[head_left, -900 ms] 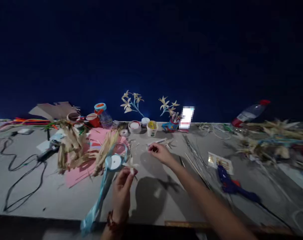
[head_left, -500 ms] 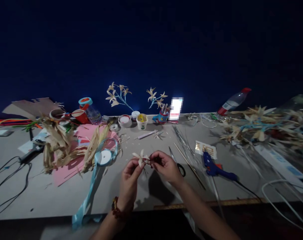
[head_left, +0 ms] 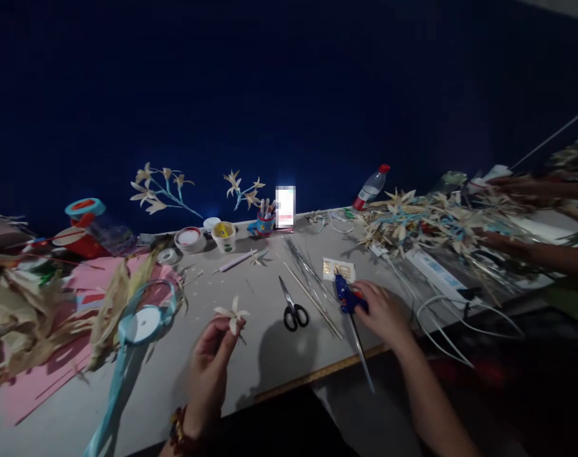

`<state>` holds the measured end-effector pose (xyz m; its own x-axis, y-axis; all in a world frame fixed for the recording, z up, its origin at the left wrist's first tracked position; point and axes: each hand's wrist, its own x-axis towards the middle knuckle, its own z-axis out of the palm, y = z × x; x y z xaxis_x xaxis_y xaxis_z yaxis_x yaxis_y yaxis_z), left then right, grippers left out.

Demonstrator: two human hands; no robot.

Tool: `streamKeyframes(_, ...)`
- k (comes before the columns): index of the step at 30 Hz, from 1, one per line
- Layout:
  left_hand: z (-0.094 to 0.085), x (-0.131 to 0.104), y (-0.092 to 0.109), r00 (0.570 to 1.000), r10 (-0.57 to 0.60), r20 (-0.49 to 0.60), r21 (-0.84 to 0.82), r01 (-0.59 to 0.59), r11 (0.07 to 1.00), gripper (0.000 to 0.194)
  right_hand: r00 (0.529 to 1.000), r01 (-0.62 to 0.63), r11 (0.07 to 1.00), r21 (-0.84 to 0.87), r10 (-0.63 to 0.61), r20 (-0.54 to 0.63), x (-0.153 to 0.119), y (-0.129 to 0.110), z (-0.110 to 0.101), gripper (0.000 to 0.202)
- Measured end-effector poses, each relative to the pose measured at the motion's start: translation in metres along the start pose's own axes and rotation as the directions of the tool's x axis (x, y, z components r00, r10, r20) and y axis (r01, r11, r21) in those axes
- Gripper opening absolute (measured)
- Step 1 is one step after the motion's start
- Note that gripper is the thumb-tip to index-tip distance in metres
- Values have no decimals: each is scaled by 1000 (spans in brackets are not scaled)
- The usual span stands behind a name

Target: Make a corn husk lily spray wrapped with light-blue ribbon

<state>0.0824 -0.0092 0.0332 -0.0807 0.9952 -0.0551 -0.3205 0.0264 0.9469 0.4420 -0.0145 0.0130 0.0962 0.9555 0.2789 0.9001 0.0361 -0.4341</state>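
Observation:
My left hand [head_left: 213, 354] pinches a pale husk flower [head_left: 234, 313] between thumb and fingers, raised over the near side of the table. Its narrow petals spread upward and a thin stem pokes out below. On the right, my right hand [head_left: 383, 312] has its fingers around the handle of a blue glue gun [head_left: 345, 296], whose nozzle points away from me above a small white card [head_left: 344, 269]. A clear glue stick [head_left: 363, 359] trails from the gun's rear. Between my hands lie black-handled scissors [head_left: 293, 309], blades pointing away.
Metal wires [head_left: 307, 270] and a thin stick [head_left: 314, 301] lie past the scissors. Light blue ribbon [head_left: 112, 393] and dried husks [head_left: 112, 304] occupy the left. A power strip [head_left: 434, 276], white cables and a flower pile [head_left: 413, 222] are rightward. Another person's arm [head_left: 546, 251] reaches in there.
My right hand has left the flower and moved right onto the glue gun. The flower stays in my left hand. The view has swung right, bringing another person's arms into sight.

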Motion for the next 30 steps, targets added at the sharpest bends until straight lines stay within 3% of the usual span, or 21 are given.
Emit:
streamKeyframes(2,3,0,0,1000,4,19,37,-5,999,13,995,-25,997,-67,32,99,-3,36,-3,49)
streamKeyframes(4,8,-1,1,999,18,37,70,-20,997,14,992,-22,998,-65,30,123,-5,51,-1,49)
streamKeyframes(12,12,-1,5,992,99,73,199,-111,974,13,999,-16,989,148,9,45,-3,54,8,42)
streamKeyframes(18,12,1,7,986,121,110,230,-144,963,12,975,-163,904,394,208,-73,6,71,21,36)
streamKeyframes(22,13,0,7,986,113,125,238,-141,961,11,932,-281,783,554,360,-37,15,65,20,24)
streamKeyframes(25,14,0,8,981,128,148,248,-162,955,10,902,-307,689,656,431,-30,19,52,9,28)
streamKeyframes(28,17,3,10,970,183,157,297,-223,929,10,889,-292,622,727,456,-33,16,27,-7,30)
streamKeyframes(30,19,7,11,956,252,151,345,-289,893,12,908,-284,602,747,419,7,7,4,-16,29)
